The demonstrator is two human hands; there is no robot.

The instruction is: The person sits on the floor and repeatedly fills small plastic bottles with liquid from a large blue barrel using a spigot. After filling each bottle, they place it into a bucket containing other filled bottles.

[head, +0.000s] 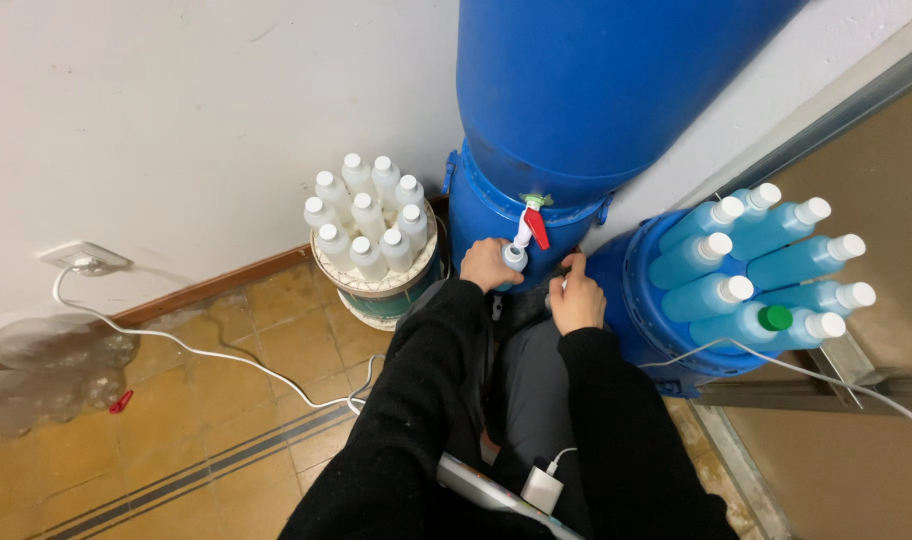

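Beside white wall [176,110], yellow tiled floor [176,400], blue drum [596,90].

Blue drum [576,90], red-handled white tap [529,225], white-capped blue bottles [746,270], ochre floor tiles [226,400].

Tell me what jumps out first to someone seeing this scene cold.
The big blue drum fills the top centre, with a red-handled tap low on its front. Just under the tap, the left hand holds a small bottle while the right hand rests beside it. Capped bottles of blue liquid stand bunched in a blue bucket at right.
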